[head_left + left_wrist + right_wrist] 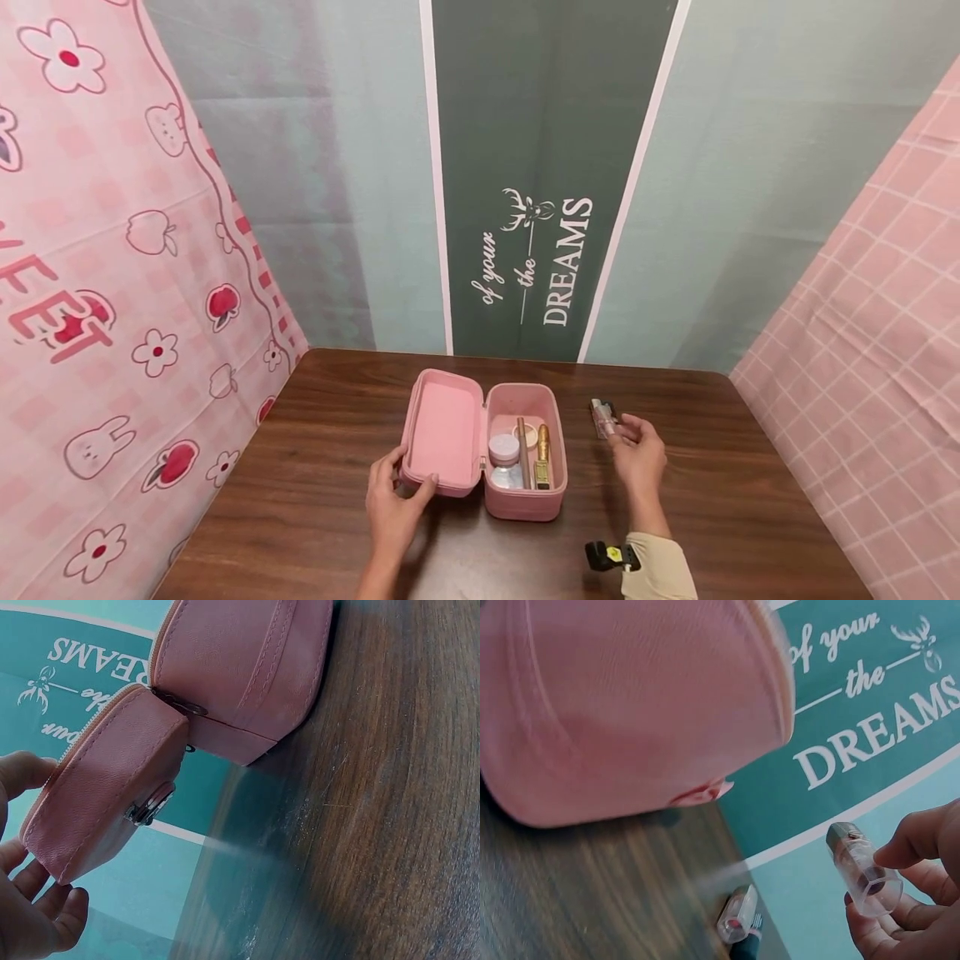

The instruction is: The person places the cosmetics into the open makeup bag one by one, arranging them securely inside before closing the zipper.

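A pink zip-up cosmetic case (525,506) stands unzipped on the table, its lid (448,429) swung out to the left. My left hand (393,500) grips the lid's near left corner between thumb and fingers. To the right of the case, my right hand (639,454) pinches a lipstick (859,870) with a clear cap. Below it in the right wrist view, another clear-capped lipstick (737,915) lies on the table beside a dark teal tube (748,945). Inside the case are a jar with a pale lid (504,448), a slim brown tube (522,454) and a gold tube (543,458).
The dark wood table (322,467) ends at a green and grey-blue printed cloth (555,167) behind. Pink patterned cloths hang on the left (150,250) and right (862,317). A metal clasp (152,804) sticks out from the lid's side.
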Demonstrator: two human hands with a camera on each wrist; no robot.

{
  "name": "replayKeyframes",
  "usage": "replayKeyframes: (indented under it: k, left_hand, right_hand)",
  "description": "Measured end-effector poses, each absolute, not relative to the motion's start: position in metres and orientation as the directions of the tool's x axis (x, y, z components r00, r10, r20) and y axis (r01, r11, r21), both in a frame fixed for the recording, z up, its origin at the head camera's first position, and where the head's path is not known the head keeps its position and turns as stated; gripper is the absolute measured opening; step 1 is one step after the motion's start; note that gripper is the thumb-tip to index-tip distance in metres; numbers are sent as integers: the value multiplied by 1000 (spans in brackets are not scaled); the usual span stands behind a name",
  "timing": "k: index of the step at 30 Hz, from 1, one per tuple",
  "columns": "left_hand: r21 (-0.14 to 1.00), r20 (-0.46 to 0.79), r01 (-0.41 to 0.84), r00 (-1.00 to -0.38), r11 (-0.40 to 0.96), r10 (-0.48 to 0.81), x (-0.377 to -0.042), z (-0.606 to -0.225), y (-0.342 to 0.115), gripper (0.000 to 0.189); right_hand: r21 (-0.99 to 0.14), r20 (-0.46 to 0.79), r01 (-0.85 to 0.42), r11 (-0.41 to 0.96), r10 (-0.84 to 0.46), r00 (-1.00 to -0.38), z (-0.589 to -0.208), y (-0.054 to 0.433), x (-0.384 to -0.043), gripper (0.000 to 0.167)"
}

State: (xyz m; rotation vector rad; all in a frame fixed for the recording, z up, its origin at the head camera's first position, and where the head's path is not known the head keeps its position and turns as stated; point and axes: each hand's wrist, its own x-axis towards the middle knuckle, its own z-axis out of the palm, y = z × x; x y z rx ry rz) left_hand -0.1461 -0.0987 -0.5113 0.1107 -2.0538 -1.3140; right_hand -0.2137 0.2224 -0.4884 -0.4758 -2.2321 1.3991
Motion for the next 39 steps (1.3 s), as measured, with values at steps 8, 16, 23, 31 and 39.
replayKeyframes:
  k: [8,16,23,31,39]
  left_hand:
    - [829,496,275,-763,486,-414,-146,-512,-99,59]
    - [826,504,283,-758,487,-415,-146,-514,-100,60]
    - [828,494,270,-766,491,-411,-146,-513,-100,59]
    - [831,490,267,-767,488,-414,-145,-510,-100,59]
    - [827,490,261,-768,498,-412,-145,-510,-100,59]
  right_hand:
    - [-921,205,4,391,491,-846,-477,211,-212,27]
    - [-918,177,24,396,463,-868,-473,200,-212,28]
    - [-926,173,14,378,457,-872,-469,190,-212,27]
    - [-910,194,-5,415,415,-889,-465,173,-216,26]
    - [-854,247,-33,518,349,-904,-463,161,-220,24]
